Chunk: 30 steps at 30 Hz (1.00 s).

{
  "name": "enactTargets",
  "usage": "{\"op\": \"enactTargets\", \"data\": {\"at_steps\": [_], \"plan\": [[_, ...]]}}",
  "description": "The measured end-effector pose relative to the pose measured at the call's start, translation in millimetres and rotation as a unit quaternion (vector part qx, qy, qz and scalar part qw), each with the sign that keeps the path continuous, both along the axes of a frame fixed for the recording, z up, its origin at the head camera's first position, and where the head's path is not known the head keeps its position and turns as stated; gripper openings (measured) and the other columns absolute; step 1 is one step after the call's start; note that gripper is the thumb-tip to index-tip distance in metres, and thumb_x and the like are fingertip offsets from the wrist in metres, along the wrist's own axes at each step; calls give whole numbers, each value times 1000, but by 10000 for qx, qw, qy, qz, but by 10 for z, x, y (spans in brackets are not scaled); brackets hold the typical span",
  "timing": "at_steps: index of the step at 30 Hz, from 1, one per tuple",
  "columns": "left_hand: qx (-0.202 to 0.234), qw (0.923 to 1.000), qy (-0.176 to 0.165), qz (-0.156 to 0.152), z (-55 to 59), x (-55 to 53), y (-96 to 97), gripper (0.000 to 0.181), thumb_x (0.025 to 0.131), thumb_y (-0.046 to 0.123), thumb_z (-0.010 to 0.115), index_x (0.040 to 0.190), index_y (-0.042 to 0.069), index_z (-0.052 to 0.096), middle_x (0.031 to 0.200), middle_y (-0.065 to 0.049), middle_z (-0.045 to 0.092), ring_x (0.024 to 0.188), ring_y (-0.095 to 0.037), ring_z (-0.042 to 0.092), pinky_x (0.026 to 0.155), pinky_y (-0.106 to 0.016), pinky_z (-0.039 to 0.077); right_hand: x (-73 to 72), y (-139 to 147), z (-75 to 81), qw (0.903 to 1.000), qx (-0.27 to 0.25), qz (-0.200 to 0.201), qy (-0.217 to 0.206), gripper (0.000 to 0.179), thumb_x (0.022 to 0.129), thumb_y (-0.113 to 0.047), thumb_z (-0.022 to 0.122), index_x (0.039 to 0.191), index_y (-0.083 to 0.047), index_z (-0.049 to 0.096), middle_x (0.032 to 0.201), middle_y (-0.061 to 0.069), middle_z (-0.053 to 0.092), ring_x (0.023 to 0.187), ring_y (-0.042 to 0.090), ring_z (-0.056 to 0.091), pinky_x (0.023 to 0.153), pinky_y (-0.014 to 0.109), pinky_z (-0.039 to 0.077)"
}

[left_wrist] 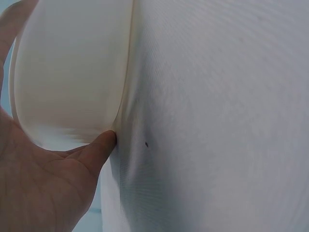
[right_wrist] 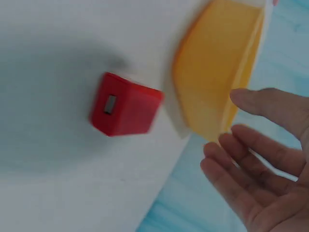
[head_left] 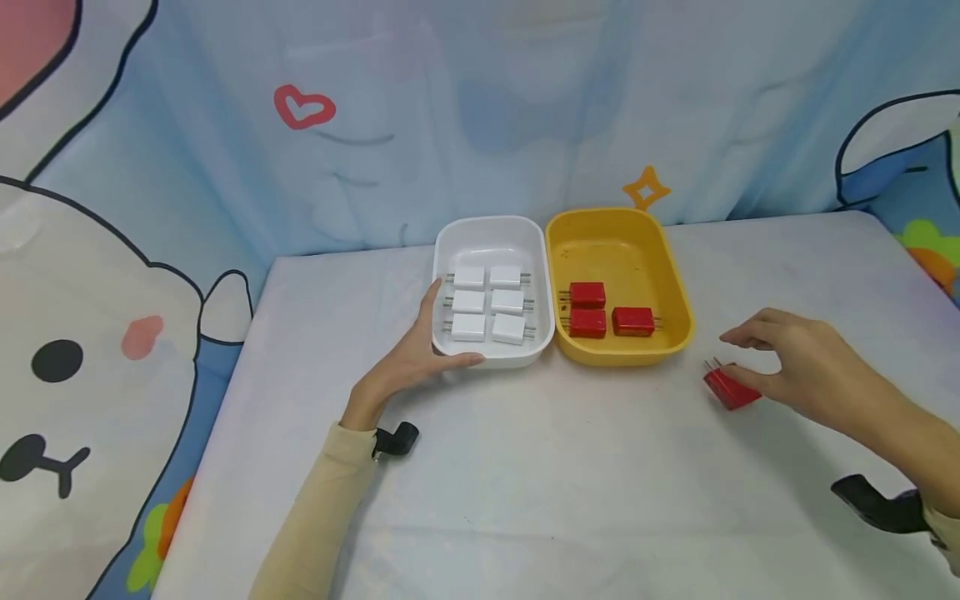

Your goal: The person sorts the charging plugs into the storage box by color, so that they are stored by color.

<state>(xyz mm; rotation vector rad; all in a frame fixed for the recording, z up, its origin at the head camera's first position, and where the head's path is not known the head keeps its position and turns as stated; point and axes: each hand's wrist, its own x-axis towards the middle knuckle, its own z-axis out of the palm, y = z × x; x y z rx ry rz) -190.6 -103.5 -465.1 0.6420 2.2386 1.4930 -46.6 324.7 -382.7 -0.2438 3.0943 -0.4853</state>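
Observation:
My left hand [head_left: 408, 354] holds the near left corner of a white tray [head_left: 491, 232], thumb along its front and fingers along its left side. In the left wrist view the thumb [left_wrist: 100, 152] presses low on the tray's wall. Several white USB chargers [head_left: 468, 302] lie in two columns inside. At the right, my right hand [head_left: 813, 367] hovers over a single red USB charger [right_wrist: 126, 105] on the table, thumb and fingers apart with nothing between them. The charger's port faces the right wrist camera; its prongs point toward the yellow tray [head_left: 618, 356] in the head view.
The yellow tray stands against the white one's right side and holds three red chargers [head_left: 588, 323]. Both trays are near the back edge of the white-covered table [head_left: 540, 483]. Behind them hangs a blue printed curtain [head_left: 510, 108].

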Motion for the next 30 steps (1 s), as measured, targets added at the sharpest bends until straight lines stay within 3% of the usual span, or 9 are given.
{"op": "enactTargets", "data": {"at_steps": [4, 9, 14, 23, 30], "plan": [[83, 10000, -50, -8, -21, 18, -18, 131, 85, 19, 89, 167, 22, -12, 172, -3, 19, 154, -20, 22, 125, -50, 17, 20, 112, -207, 9975, -150, -487, -485, 49, 77, -9, 93, 113, 15, 69, 101, 27, 66, 92, 45, 63, 70, 48, 62], [221, 9997, -59, -33, -23, 23, -20, 131, 84, 19, 90, 167, 22, -12, 170, -2, 24, 152, -19, 27, 125, -50, 18, 9, 194, -396, 9865, -373, -1040, -1208, 59, 81, -18, 91, 116, 21, 63, 99, 32, 64, 87, 42, 61, 67, 45, 62], [278, 9996, -27, -61, -13, 15, -17, 131, 84, 17, 90, 167, 22, -11, 169, -1, 27, 150, -18, 29, 125, -49, 19, -15, 188, -490, 9865, -377, -1114, -1136, 58, 81, -17, 90, 113, 23, 63, 88, 25, 65, 78, 34, 58, 64, 40, 60], [222, 9997, -120, 16, -3, 20, -19, 130, 85, 20, 90, 167, 24, -11, 171, 0, 21, 152, -16, 25, 125, -48, 18, -69, 201, -423, 9897, -415, -936, -999, 55, 79, -15, 90, 111, 22, 64, 89, 25, 66, 81, 35, 58, 66, 45, 60], [287, 9995, -65, -99, 2, 6, 3, 130, 85, 18, 90, 167, 23, -11, 172, -2, 18, 154, -17, 23, 125, -49, 17, -137, 147, -187, 9933, -584, -851, -513, 52, 78, -7, 90, 115, 21, 64, 97, 32, 66, 86, 42, 60, 64, 48, 61]]}}
